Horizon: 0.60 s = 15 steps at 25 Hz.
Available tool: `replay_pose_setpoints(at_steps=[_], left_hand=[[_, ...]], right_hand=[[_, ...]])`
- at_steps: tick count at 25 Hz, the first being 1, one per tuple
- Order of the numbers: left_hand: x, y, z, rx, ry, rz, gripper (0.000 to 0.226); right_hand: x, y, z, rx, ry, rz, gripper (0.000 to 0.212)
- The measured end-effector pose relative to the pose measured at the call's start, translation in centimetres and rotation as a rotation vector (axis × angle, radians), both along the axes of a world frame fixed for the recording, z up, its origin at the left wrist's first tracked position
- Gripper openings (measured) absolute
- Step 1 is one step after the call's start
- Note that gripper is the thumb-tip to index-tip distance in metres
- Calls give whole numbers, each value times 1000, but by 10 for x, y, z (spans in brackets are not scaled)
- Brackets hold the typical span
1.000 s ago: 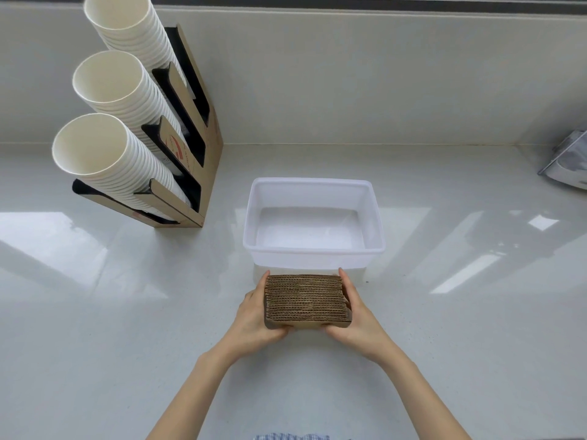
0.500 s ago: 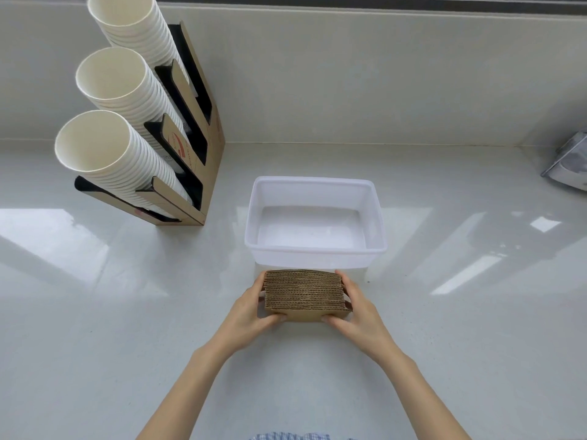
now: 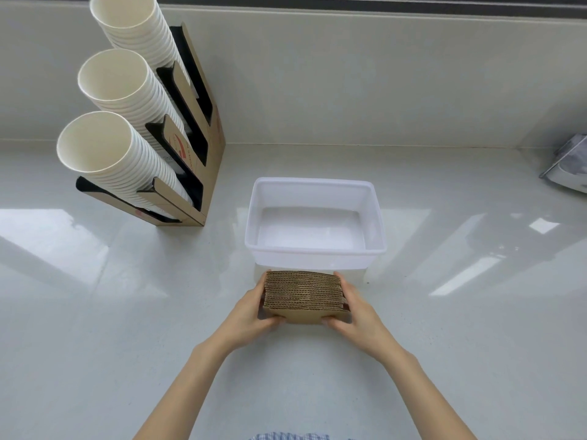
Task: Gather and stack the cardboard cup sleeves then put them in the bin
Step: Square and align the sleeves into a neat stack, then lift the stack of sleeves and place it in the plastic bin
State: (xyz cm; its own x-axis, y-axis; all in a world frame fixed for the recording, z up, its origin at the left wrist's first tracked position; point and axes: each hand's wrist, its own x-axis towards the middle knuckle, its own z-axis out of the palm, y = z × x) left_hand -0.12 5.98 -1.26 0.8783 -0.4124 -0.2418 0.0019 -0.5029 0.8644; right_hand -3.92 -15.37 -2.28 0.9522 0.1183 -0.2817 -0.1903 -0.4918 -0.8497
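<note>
A neat stack of brown corrugated cardboard cup sleeves (image 3: 303,293) is held just in front of the near wall of a white translucent plastic bin (image 3: 314,255). My left hand (image 3: 251,314) clasps the stack's left end and my right hand (image 3: 357,312) clasps its right end, thumbs on the near face. The stack stands on edge, its corrugated edges facing up. Nothing lies inside the bin. Whether the stack rests on the counter or hangs just above it, I cannot tell.
A cardboard cup dispenser (image 3: 193,160) with three slanted rows of white paper cups (image 3: 104,154) stands at the back left. A grey object (image 3: 568,166) sits at the right edge. The glossy white counter (image 3: 127,312) meets a wall behind the bin.
Both hands have carried the sleeve stack slightly forward, closer to the bin's near wall. The grip on it is unchanged.
</note>
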Motion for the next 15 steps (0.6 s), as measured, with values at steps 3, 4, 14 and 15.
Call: replay_pose_setpoints(at_steps=[3,4,14,15], left_hand=[[-3,-4,3,-32,-40,-8,76],[-3,-3,2,-36,-47,-20,75],[-10,9,6,-188,193,20,63],[-10,10,11,-212,237,37,62]], right_hand=[[-3,8,-5,-23,-25,5,89],[-2,10,-6,-27,-19,8,91],[-5,-3,22,172,16,-73,75],[-5,-5,28,199,39,-70,72]])
